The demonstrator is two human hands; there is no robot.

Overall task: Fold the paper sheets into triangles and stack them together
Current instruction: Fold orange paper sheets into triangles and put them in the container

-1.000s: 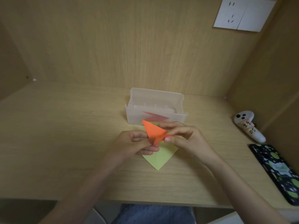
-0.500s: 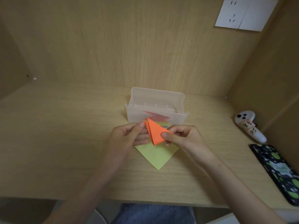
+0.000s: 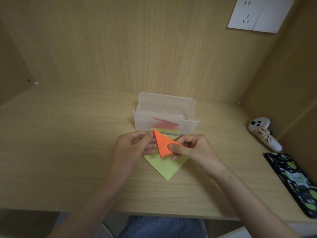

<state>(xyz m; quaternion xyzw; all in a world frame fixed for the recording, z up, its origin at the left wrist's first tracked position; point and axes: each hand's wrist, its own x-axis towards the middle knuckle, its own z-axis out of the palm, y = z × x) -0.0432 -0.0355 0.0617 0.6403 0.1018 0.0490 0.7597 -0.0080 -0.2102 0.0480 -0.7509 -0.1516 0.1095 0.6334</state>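
1. We log bare counter stretching wide to the left of the left hand: open passage.
2. Translucent box stands just behind the left hand and right hand; it blocks forward reach.
3. Rightward, we find a white controller and dark phone lying near the side wall.

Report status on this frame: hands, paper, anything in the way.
Left hand and right hand both pinch the orange triangle, off the desk. Yellow-green paper lies flat beneath. Clear box behind; nothing blocking.
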